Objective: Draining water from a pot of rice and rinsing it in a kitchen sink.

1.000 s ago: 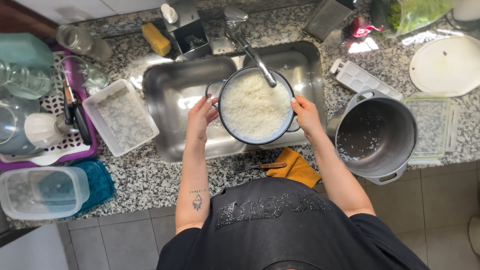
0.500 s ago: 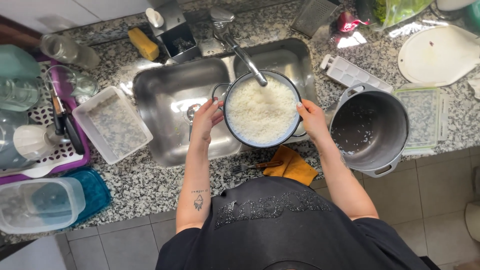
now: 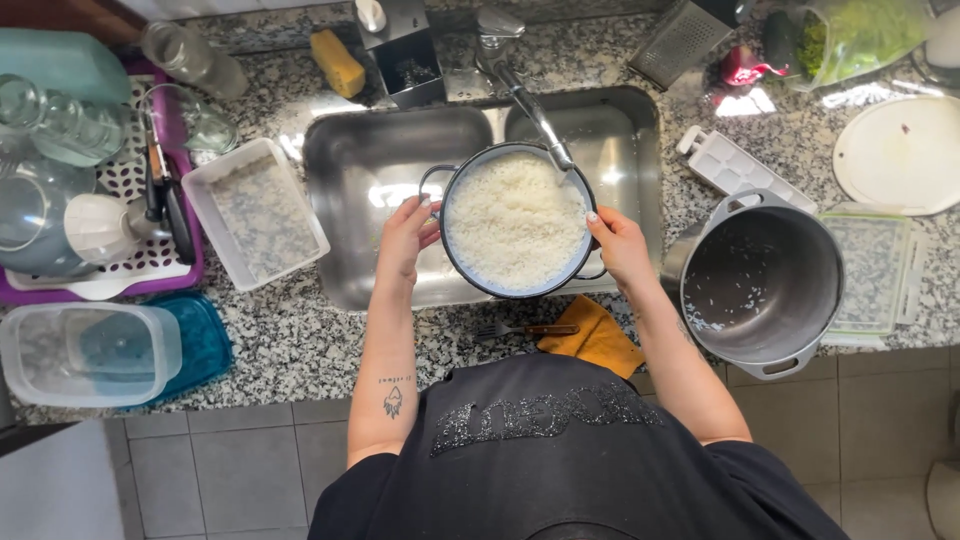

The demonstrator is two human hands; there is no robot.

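Rice strainer [image 3: 515, 220] held over the sink [image 3: 350, 170], under the tap [image 3: 535, 110]; left hand [image 3: 403, 240] and right hand [image 3: 620, 245] grasp its rim. Draining step, judged; next needs a level lift.

The person is wearing a black short-sleeved top with glittery lettering across the chest, and is showing a small dark tattoo on the left forearm.

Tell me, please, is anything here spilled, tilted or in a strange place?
Nothing is spilled. Both hands, left hand and right hand, hold the colander of white rice level over the sink. The empty pot lies tipped at the counter's edge with rice grains stuck inside, and a fork rests near that edge.
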